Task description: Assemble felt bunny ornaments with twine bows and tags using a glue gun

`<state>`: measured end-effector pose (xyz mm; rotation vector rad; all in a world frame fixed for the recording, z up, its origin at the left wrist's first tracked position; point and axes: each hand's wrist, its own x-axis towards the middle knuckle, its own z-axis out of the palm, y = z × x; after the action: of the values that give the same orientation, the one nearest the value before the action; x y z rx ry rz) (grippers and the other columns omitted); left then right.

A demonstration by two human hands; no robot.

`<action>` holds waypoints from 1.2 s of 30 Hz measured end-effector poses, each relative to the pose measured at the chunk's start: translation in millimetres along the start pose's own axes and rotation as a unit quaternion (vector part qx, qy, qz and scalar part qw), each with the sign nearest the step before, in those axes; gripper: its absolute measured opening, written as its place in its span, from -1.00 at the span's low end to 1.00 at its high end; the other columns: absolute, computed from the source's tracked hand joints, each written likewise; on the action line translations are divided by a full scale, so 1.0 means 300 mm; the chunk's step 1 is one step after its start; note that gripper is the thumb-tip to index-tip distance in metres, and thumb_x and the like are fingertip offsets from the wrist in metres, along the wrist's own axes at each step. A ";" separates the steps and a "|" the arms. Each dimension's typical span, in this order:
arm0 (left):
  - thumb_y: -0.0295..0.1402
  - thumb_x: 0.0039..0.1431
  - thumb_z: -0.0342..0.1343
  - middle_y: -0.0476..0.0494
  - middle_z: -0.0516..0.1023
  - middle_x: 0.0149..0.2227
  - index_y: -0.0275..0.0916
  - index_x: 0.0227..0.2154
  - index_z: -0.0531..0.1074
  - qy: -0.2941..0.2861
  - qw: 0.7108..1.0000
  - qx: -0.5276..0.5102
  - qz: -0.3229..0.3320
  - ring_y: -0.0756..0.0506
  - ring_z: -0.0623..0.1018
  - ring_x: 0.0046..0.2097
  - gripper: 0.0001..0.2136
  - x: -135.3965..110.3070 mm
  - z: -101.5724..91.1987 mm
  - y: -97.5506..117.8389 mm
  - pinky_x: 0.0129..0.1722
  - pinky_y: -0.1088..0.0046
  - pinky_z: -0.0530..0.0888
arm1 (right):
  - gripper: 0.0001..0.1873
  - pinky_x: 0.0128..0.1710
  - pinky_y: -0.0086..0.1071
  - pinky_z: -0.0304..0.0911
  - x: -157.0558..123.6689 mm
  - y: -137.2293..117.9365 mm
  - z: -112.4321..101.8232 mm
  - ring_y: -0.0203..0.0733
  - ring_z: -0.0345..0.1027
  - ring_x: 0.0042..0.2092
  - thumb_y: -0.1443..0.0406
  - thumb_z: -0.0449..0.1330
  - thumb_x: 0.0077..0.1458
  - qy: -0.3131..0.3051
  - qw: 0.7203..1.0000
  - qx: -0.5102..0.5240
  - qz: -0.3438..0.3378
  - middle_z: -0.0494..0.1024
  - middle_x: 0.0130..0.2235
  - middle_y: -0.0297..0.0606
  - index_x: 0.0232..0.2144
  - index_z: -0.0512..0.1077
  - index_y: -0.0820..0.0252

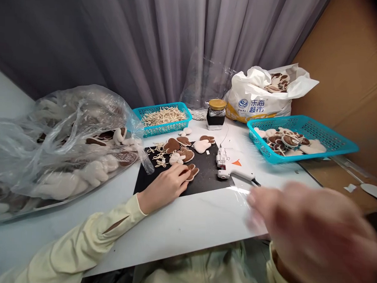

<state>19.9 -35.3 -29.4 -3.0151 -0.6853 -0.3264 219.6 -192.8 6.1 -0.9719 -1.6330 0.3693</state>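
Note:
My left hand (169, 182) rests on the black mat (207, 181), its fingers curled in a pinch on a brown bunny-shaped plush piece (192, 173) with a cream edge. Just above the fingertips lies a cream plush piece with ears (176, 158). More brown bunny pieces (171, 146) and small tied cord bows (160, 159) are close by on the mat. My right hand (312, 224) is raised at the near right, smeared by motion; whether its fingers hold anything does not show. A white glue gun (235, 170) lies at the mat's right edge, between both hands.
A large clear bag (67, 145) of plush pieces fills the left. Behind the mat stand a blue basket (142, 132) of cord bows and a jar (216, 113) with a yellow lid. At right are another blue basket (340, 140) and a white shopping bag (260, 102).

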 end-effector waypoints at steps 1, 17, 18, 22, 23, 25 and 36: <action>-0.50 0.22 -0.11 -0.24 0.42 -0.12 -0.30 -0.09 0.34 -0.013 0.999 -0.029 0.021 -0.15 0.41 -0.07 -0.76 -0.014 -0.012 0.001 -0.08 0.27 0.43 | -0.86 -0.19 -0.11 0.31 0.032 0.017 0.008 -0.07 0.40 -0.18 0.33 -0.10 0.23 0.016 1.000 -0.001 0.009 0.42 -0.36 -0.23 -0.29 0.23 0.04; -0.49 0.20 -0.02 -0.18 0.42 -0.07 -0.26 -0.10 0.33 -0.001 0.970 -0.242 -0.038 -0.08 0.39 0.02 -0.79 -0.101 -0.010 0.090 -0.01 0.36 0.42 | -0.76 -0.42 -0.32 0.33 -0.013 0.244 0.271 -0.16 0.30 -0.32 0.49 0.06 0.12 -0.107 0.972 -0.208 0.004 0.53 -0.35 -0.19 -0.41 0.51 0.25; -0.49 0.20 -0.01 -0.18 0.42 -0.07 -0.26 -0.10 0.33 -0.002 0.968 -0.249 -0.041 -0.08 0.39 0.01 -0.79 -0.101 -0.013 0.089 -0.01 0.37 0.43 | -0.76 -0.42 -0.33 0.33 -0.016 0.244 0.277 -0.16 0.30 -0.31 0.50 0.06 0.12 -0.104 0.973 -0.208 0.008 0.53 -0.35 -0.19 -0.41 0.51 0.25; -0.48 0.19 0.00 -0.16 0.42 -0.09 -0.25 -0.14 0.36 -0.003 0.964 -0.264 -0.038 -0.07 0.40 0.00 -0.81 -0.104 -0.020 0.080 0.00 0.39 0.42 | -0.78 -0.40 -0.34 0.35 -0.032 0.247 0.287 -0.15 0.30 -0.28 0.49 0.07 0.13 -0.099 0.974 -0.204 0.021 0.52 -0.36 -0.19 -0.38 0.52 0.27; -0.48 0.20 0.00 -0.15 0.43 -0.09 -0.25 -0.14 0.36 -0.005 0.964 -0.262 -0.034 -0.07 0.40 0.01 -0.82 -0.104 -0.020 0.078 0.01 0.39 0.42 | -0.78 -0.39 -0.34 0.35 -0.036 0.247 0.287 -0.15 0.30 -0.27 0.50 0.07 0.13 -0.098 0.974 -0.203 0.023 0.52 -0.35 -0.18 -0.37 0.52 0.27; -0.48 0.22 -0.02 -0.15 0.42 -0.09 -0.25 -0.14 0.36 -0.011 0.967 -0.251 -0.025 -0.06 0.40 0.01 -0.82 -0.105 -0.017 0.075 0.01 0.39 0.41 | -0.77 -0.37 -0.36 0.36 -0.043 0.247 0.286 -0.17 0.30 -0.24 0.50 0.05 0.14 -0.093 0.975 -0.198 0.026 0.51 -0.31 -0.17 -0.35 0.51 0.29; -0.46 0.27 -0.15 -0.14 0.43 -0.14 -0.27 -0.24 0.38 -0.027 0.993 -0.115 -0.011 -0.07 0.46 -0.12 -0.81 -0.089 0.005 0.098 -0.19 0.43 0.49 | -0.74 -0.34 -0.22 0.38 -0.015 0.235 0.283 -0.10 0.29 -0.22 0.52 0.02 0.11 -0.134 0.966 -0.215 0.047 0.48 -0.32 -0.13 -0.45 0.48 0.23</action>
<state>9.2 -73.0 -36.0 -3.2477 -0.7332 -0.3491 169.6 -131.9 -71.5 -1.3755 -1.9646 0.2176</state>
